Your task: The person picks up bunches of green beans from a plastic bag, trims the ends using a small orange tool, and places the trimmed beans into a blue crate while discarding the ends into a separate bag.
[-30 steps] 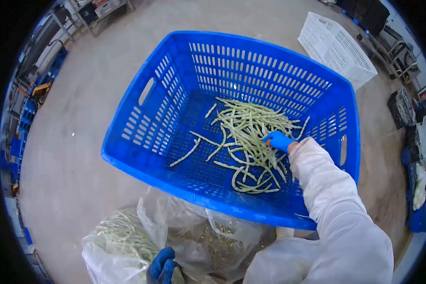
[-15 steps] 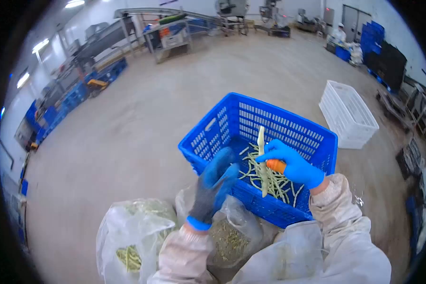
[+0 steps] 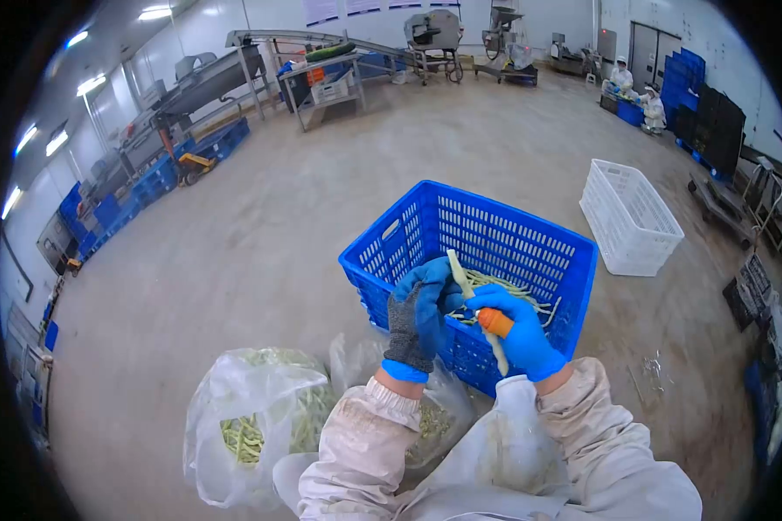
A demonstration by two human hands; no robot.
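Observation:
A long pale-green bean slants across my right hand, which wears a blue glove and is closed around it. The same hand grips an orange-handled tool; its working end is hidden. My left hand, in a grey and blue glove, has its fingers curled against the upper part of the bean; the exact contact is partly hidden. Both hands are over the near side of a blue crate, where several green beans lie on the bottom.
To my left stands a plastic bag of beans; another bag with green bits sits near my knees. A white crate rests on the floor at right. Two people crouch far back, and a conveyor stands at back left.
My left hand has moved right and up to the bean, its fingers now curled. My right hand has come down a little toward me with the bean and tool. The view has tilted up.

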